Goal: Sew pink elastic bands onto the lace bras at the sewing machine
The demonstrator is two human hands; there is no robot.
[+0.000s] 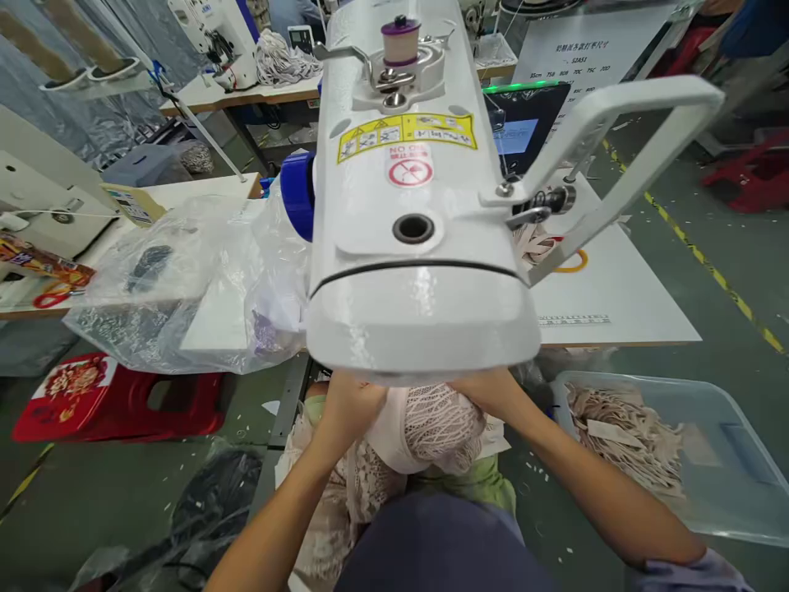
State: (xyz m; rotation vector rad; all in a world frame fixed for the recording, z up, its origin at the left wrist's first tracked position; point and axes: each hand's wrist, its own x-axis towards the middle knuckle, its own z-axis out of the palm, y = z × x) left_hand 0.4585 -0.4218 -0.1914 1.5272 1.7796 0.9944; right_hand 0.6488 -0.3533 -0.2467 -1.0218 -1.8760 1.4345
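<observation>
A white sewing machine head (425,321) fills the middle of the view and covers what lies under its front end. Below it hangs a beige lace bra (440,423), its rounded cup bulging between my hands. My left hand (357,403) is curled closed at the bra's left edge, the fingertips tucked under the machine. At the right edge of the cup is my right hand (486,388); its fingers are hidden by the machine and the lace. More beige lace fabric (370,485) drapes over my lap, to the left of the cup.
At right a clear plastic bin (727,460) holds beige straps (622,436). A plastic bag (203,279) lies on the table's left side, above a red stool (123,403). A white lifting handle (641,164) juts from the machine; a thread bobbin (400,43) sits on top.
</observation>
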